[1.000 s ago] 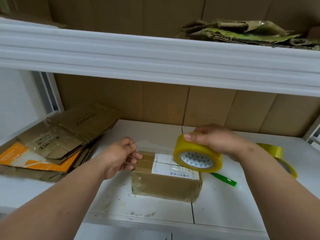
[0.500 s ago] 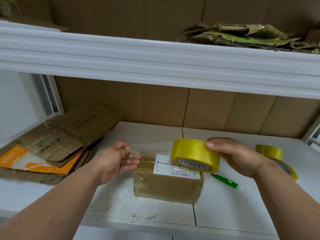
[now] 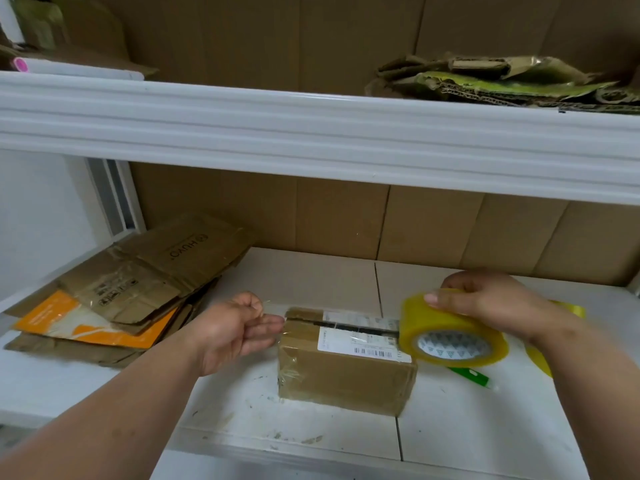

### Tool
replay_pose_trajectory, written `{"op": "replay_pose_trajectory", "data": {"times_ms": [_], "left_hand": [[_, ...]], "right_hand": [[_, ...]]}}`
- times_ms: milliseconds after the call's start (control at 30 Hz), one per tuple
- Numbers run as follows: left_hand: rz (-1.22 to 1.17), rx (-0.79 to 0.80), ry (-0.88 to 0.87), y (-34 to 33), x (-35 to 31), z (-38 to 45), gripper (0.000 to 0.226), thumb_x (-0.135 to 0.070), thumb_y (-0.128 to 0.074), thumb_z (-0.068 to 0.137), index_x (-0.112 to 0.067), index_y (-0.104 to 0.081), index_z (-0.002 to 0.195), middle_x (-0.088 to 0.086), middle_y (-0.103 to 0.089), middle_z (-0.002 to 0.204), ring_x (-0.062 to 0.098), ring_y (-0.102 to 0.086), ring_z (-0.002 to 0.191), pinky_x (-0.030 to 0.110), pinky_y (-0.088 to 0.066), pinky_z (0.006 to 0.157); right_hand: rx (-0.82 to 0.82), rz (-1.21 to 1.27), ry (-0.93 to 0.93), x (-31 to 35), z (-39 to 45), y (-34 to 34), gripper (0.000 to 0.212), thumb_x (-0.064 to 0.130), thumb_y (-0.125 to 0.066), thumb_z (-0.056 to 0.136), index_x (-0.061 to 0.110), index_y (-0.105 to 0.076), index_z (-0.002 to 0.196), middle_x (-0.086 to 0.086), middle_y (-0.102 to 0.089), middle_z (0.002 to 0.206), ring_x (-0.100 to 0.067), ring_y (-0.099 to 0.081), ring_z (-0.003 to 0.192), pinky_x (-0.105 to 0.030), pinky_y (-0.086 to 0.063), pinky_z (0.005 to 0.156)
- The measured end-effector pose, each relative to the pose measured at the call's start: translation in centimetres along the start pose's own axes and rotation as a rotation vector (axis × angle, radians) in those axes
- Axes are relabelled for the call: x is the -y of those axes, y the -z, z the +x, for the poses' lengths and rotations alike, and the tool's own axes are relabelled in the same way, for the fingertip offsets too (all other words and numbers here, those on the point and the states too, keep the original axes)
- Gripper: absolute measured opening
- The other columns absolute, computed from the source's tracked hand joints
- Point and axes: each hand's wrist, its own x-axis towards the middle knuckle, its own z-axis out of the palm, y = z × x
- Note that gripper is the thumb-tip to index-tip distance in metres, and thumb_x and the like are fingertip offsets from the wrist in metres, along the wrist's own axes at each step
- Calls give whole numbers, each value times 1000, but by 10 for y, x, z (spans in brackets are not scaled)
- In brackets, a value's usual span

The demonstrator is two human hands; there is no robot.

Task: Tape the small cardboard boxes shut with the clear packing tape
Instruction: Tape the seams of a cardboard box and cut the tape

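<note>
On the white worktop (image 3: pixel 450 441) below the long white shelf (image 3: pixel 311 133), the small brown cardboard box with a white barcode label (image 3: pixel 346 375) sits near the front edge, its top seam showing as a dark slit that looks not yet covered. The right hand (image 3: pixel 491 303) has its grip curled over the top of the yellowish roll of clear packing tape (image 3: pixel 450 334), which hangs just past the box's right end, and the left hand (image 3: pixel 235 327) pinches the free end of the tape between thumb and fingertips just off the box's left end. To do this step well, I judge the strip should be kept taut and centred along the slit, lowered flat, then pressed down from the left end toward the roll so that no wrinkles form, leaving some overhang to fold down each end face. The stretched strip itself is almost invisible, only faint glints mark it, so whether it already touches the box top cannot be told. A second yellowish tape roll (image 3: pixel 540 358) is mostly hidden behind the right forearm, and a green tool (image 3: pixel 467 375) on the worktop is half covered by the held roll, too little of it showing to name. The label print is too small to read.
</note>
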Motion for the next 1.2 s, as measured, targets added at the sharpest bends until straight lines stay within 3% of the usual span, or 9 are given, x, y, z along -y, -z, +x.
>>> {"op": "replay_pose_trajectory", "data": {"times_ms": [100, 167, 367, 633, 733, 833, 933, 1100, 1200], "left_hand": [[-35, -25, -1, -2, -1, 2, 25, -5, -33, 106, -10, -47, 87, 26, -71, 106, 35, -68, 107, 41, -58, 80], [-41, -44, 6, -3, -1, 4, 24, -4, -35, 106, -9, -49, 86, 26, -72, 103, 33, -70, 101, 38, -61, 76], [-60, -129, 67, -3, 5, 13, 20, -1, -40, 104, -4, -54, 90, 23, -72, 81, 23, -73, 68, 33, -62, 58], [251, -187, 210, -10, 25, 24, 13, -13, -55, 98, -5, -64, 96, 8, -60, 65, 16, -52, 51, 24, -45, 46], [367, -209, 208, -12, 31, 26, 22, -21, -62, 95, -1, -65, 104, 10, -62, 71, 17, -50, 53, 23, -42, 48], [544, -277, 45, -15, 29, 26, 15, -19, -68, 91, -8, -58, 89, 9, -55, 71, 19, -45, 60, 27, -40, 53], [666, -341, -80, -22, 24, 26, 6, -7, -66, 88, -7, -62, 84, 10, -63, 73, 21, -54, 65, 28, -44, 56], [403, -312, 83, -18, 36, 20, 14, -4, -61, 93, 1, -72, 86, 13, -66, 62, 20, -56, 53, 27, -45, 53], [532, -291, 70, -19, 33, 17, 16, -6, -62, 92, 1, -75, 88, 11, -68, 62, 19, -58, 56, 25, -45, 54]], "right_hand": [[13, -111, -51, 10, 5, 0, 39, 60, -61, 84, 23, -69, 93, 3, -68, 94, -14, -63, 87, -30, -52, 77], [17, -147, -80, 15, 9, 0, 40, 62, -61, 84, 24, -68, 94, 4, -67, 94, -12, -62, 86, -28, -51, 74], [35, -155, -116, 23, 20, -1, 39, 60, -65, 83, 21, -70, 85, 0, -68, 87, -15, -63, 80, -27, -45, 63], [22, -124, -131, 25, 25, -2, 43, 57, -68, 82, 14, -73, 87, -3, -68, 85, -16, -63, 79, -27, -46, 64], [16, -83, -134, 25, 24, -3, 45, 55, -69, 82, 11, -73, 92, -5, -70, 87, -17, -63, 79, -27, -47, 66], [19, -50, -138, 24, 23, -5, 45, 54, -70, 82, 11, -72, 93, -6, -71, 88, -19, -66, 81, -29, -49, 70], [19, -43, -135, 24, 24, -5, 49, 55, -70, 82, 9, -72, 98, -8, -72, 93, -22, -67, 87, -34, -53, 79], [31, -54, -133, 21, 21, -3, 47, 59, -69, 80, 15, -71, 96, -3, -72, 93, -18, -67, 85, -37, -55, 83], [35, -59, -121, 18, 19, -3, 45, 60, -67, 81, 17, -71, 94, -2, -71, 92, -18, -67, 84, -36, -55, 82]]}}
